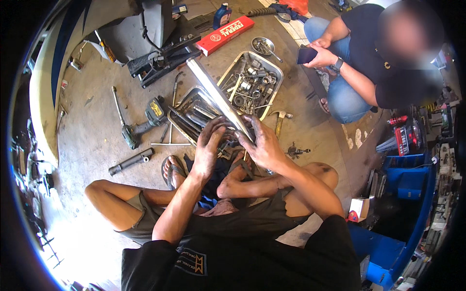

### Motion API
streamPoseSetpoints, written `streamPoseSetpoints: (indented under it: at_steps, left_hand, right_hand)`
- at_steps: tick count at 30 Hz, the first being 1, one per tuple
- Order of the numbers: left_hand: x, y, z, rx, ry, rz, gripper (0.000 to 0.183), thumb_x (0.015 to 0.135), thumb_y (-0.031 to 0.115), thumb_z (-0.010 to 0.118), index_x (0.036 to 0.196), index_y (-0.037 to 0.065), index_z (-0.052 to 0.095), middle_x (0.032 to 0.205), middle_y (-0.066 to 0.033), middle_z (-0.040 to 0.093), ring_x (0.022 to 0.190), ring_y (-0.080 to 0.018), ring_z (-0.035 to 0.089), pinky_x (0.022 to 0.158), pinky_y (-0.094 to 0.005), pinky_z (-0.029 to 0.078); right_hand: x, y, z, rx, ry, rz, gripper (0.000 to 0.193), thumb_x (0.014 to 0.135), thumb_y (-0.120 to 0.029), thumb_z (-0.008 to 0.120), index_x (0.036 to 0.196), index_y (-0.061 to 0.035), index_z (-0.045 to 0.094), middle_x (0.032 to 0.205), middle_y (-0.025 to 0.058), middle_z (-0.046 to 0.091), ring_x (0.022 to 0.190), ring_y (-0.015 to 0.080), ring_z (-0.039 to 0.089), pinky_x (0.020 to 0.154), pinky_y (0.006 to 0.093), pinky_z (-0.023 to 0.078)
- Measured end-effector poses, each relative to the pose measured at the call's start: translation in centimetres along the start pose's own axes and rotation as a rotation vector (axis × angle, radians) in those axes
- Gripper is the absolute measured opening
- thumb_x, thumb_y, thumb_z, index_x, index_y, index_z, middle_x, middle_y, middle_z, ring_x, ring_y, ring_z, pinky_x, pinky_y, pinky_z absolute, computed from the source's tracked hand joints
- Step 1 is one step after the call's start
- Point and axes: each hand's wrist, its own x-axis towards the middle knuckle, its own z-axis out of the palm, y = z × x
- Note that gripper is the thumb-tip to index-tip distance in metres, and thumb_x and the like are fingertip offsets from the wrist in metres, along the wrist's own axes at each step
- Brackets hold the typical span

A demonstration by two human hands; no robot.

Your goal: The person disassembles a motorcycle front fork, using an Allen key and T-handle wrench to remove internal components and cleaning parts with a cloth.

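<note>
you have a long bright metal tube (218, 97) by its lower end, and it slants up and away from you over the two steel trays on the floor. your left hand (209, 145) is curled shut around the dark fitting at the tube's base; your right hand (262, 143) closes on the tube just above it, fingers wrapped over the shiny part. both hands are black with grease, so grip firmly — a slick tube can turn or slip. keep the base braced low between your feet and keep the far end clear of the trays.

counted outward: two trays, the near tray (187, 104) holding long tools and the far tray (272, 65) full of small parts; one small round dish (262, 45) beyond them; one hammer (279, 121) beside your right hand; one cordless driver (145, 123) to your left, and one dark cylinder (130, 161) nearer your foot. one red box (224, 35) lies further off. a second person (369, 63) crouches opposite — holding a phone (306, 54).
</note>
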Motion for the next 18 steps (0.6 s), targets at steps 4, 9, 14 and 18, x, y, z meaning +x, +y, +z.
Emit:
streamPoseSetpoints:
  at_steps: [4, 9, 14, 18]
  left_hand:
    - [0.9, 1.8, 4.7, 0.208, 0.084, 0.083, 0.028, 0.093, 0.014, 0.057, 0.117, -0.001, 0.053, 0.099, -0.0053, 0.062, 0.089, -0.0118, 0.056, 0.08, -0.0272, 0.046]
    - [1.6, 0.3, 8.1, 0.282, 0.207, 0.173, 0.021, 0.093, 0.018, 0.056, 0.104, 0.0, 0.056, 0.086, -0.0055, 0.06, 0.076, -0.0118, 0.052, 0.068, -0.0287, 0.044]
    - [2.7, -0.8, 9.6, 0.534, 0.255, 0.158, 0.026, 0.093, 0.02, 0.055, 0.106, -0.002, 0.058, 0.097, -0.0122, 0.059, 0.089, -0.0209, 0.052, 0.083, -0.0341, 0.042]
    - [3.2, -1.3, 10.5, 0.521, 0.243, 0.073, 0.028, 0.093, 0.019, 0.053, 0.112, -0.002, 0.058, 0.106, -0.0143, 0.059, 0.098, -0.0235, 0.055, 0.09, -0.0344, 0.042]
  right_hand:
    - [-0.5, 0.6, -1.1, 0.076, 0.048, -0.031, 0.052, 0.081, -0.008, 0.071, 0.124, 0.0043, 0.045, 0.105, 0.0271, 0.06, 0.093, 0.0438, 0.061, 0.08, 0.0458, 0.05]
    - [-1.1, 1.9, -2.0, 0.069, 0.13, -0.103, 0.052, 0.08, -0.007, 0.071, 0.124, 0.0044, 0.046, 0.107, 0.0267, 0.059, 0.095, 0.0438, 0.061, 0.08, 0.0454, 0.051]
    - [-1.8, 3.8, -2.7, 0.086, 0.159, -0.048, 0.054, 0.078, -0.006, 0.073, 0.124, 0.005, 0.046, 0.105, 0.0266, 0.06, 0.094, 0.0425, 0.062, 0.08, 0.0444, 0.052]
    - [-1.8, 4.9, -3.4, 0.162, 0.143, 0.02, 0.054, 0.077, -0.005, 0.073, 0.124, 0.0051, 0.047, 0.101, 0.0255, 0.061, 0.091, 0.041, 0.063, 0.079, 0.0436, 0.052]
